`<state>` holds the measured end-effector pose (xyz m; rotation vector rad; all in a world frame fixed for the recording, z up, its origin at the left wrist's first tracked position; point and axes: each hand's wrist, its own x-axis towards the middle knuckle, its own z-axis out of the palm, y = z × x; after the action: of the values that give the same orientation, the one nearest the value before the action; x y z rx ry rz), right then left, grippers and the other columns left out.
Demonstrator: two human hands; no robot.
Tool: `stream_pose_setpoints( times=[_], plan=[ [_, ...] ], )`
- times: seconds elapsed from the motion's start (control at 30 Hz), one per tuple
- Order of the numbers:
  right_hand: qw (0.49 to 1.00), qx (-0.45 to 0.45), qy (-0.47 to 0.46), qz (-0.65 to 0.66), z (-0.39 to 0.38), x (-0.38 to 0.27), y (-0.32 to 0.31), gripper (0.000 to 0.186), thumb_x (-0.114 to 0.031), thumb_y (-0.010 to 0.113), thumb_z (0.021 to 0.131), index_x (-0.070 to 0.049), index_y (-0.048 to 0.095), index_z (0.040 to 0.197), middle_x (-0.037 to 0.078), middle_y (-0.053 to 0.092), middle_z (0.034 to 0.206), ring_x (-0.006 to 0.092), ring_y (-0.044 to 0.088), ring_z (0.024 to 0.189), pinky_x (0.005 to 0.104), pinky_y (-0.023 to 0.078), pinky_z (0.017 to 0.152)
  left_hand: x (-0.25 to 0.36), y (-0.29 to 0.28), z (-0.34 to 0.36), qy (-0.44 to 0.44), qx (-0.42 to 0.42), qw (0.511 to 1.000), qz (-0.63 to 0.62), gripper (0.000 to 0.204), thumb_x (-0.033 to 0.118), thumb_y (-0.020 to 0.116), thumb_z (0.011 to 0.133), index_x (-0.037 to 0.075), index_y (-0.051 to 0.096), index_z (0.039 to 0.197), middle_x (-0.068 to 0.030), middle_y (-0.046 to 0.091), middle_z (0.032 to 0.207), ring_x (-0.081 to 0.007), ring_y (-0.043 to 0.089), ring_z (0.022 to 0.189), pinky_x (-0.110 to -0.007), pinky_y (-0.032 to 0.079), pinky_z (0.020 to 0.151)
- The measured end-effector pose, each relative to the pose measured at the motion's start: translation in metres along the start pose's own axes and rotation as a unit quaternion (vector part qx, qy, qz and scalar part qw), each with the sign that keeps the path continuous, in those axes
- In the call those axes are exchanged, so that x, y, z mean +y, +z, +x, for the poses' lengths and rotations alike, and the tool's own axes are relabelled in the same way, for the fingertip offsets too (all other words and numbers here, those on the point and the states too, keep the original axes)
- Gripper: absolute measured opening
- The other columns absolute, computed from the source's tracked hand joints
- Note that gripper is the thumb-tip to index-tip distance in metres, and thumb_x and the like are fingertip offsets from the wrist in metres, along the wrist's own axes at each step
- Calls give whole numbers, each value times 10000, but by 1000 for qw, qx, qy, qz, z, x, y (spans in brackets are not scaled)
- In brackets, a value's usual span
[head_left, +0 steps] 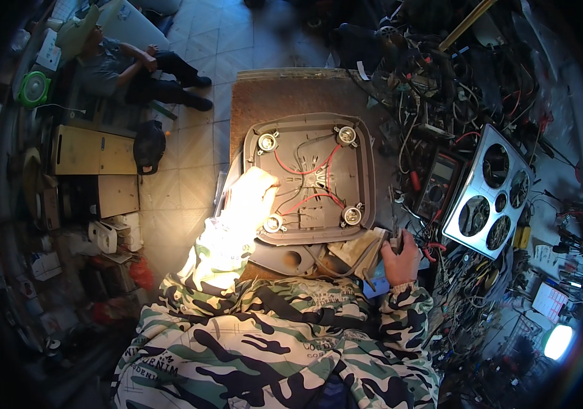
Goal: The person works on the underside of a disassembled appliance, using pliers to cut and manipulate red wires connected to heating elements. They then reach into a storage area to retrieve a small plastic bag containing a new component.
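A square grey-brown plastic housing (359, 167) lies open side up on the worn bench, a round metal part in each corner. Red and dark wires (316, 194) run from these to its middle. My left hand (254, 192) is at the housing's left rim, washed out by strong light, so its fingers cannot be made out. Right of the housing's near corner is my right hand (402, 259), its fingers closed around something dark that I cannot make out. A grey cable (335, 274) curves beside it, over a pale flat piece (358, 252).
A multimeter (434, 184) and a silver panel with round holes (474, 213) stand at the right, amid tangled cables and tools. The rusty bench top (271, 95) shows beyond the housing. At the far left a person (124, 68) sits near a black bag (149, 146).
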<state>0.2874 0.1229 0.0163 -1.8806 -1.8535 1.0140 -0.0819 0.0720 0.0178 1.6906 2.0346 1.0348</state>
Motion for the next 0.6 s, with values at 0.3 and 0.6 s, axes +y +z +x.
stream_pose_setpoints(
  times=[0.3, 0.6],
  plan=[
    [1000, 0, 7, -12, -1, -10, -5, 457, -156, 802, 840, 29, 669, 1236, 197, 733, 1026, 354, 736, 918, 451, 568, 814, -3, 5, 2, 0, -33, 999, 4, 77, 26, 729, 859, 22, 721, 936, -129, 679, 953, -282, 679, 827, -361, 562, 739],
    [998, 29, 33, -35, 20, 16, -29, 535, -202, 834, 819, 50, 664, 1260, 179, 747, 980, 303, 742, 889, 419, 576, 819, -18, -4, -10, -9, 50, 999, -9, 108, -5, 754, 856, 25, 739, 958, -105, 708, 1045, -178, 670, 727, -296, 557, 670]
  ],
)
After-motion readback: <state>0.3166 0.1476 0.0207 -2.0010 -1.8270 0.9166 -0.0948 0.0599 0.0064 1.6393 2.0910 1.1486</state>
